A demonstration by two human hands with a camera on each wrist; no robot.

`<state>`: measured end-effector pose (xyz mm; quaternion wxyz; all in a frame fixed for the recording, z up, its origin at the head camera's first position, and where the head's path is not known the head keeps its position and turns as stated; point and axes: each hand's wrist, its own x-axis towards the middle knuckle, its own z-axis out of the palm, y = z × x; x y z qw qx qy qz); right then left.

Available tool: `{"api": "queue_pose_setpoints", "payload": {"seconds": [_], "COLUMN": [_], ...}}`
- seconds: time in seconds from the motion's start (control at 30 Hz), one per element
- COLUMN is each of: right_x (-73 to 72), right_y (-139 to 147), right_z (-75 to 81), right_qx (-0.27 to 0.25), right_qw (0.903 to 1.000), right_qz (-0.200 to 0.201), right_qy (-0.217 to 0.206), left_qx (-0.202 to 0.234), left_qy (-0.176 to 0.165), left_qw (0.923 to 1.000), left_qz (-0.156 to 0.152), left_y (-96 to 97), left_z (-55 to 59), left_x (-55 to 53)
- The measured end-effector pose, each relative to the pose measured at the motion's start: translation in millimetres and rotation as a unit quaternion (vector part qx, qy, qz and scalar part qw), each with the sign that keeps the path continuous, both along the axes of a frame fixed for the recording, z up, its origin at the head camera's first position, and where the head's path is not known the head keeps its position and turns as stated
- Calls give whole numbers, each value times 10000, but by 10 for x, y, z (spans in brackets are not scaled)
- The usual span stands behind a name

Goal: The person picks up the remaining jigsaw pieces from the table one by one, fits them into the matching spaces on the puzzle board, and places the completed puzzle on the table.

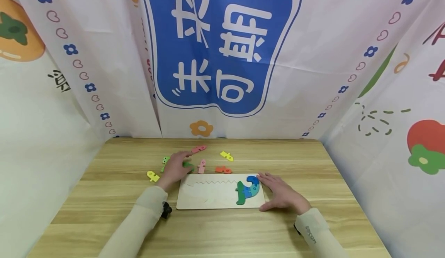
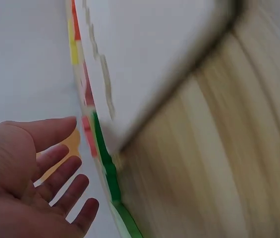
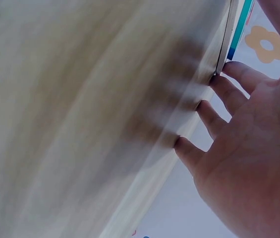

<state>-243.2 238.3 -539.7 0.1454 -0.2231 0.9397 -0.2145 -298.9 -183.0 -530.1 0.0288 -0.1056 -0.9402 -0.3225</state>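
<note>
A pale wooden puzzle board (image 1: 208, 196) lies flat on the table, with a wavy line cut along its upper part. Blue curved puzzle pieces (image 1: 255, 188) and a dark green puzzle piece (image 1: 240, 196) sit at its right end. My right hand (image 1: 279, 192) rests spread at the board's right edge, fingertips on the table and against the edge. Above the green puzzle pieces (image 1: 188, 166) beyond the board's upper left corner is my left hand (image 1: 175, 169). Its fingers (image 2: 60, 171) are spread and hold nothing in the left wrist view.
Around the left hand lie a yellow piece (image 1: 152, 176), a light green piece with eyes (image 1: 165, 160) and pink pieces (image 1: 202, 166). An orange-red piece (image 1: 223, 169) and another yellow piece (image 1: 227, 156) lie behind the board. A printed curtain (image 1: 222, 123) hangs behind the table.
</note>
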Motion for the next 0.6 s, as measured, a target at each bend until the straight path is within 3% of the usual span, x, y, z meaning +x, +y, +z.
{"api": "queue_pose_setpoints", "payload": {"seconds": [0.2, 0.6], "right_x": [8, 10], "right_y": [-13, -4], "right_z": [34, 18], "right_qx": [26, 54], "right_qw": [10000, 10000], "right_qz": [-56, -31], "right_qy": [-6, 29], "left_qx": [-54, -287], "left_qy": [-93, -242], "left_qw": [9999, 9991], "left_qz": [-56, -182], "left_y": [-146, -110], "left_z": [40, -30], "left_x": [48, 51]}}
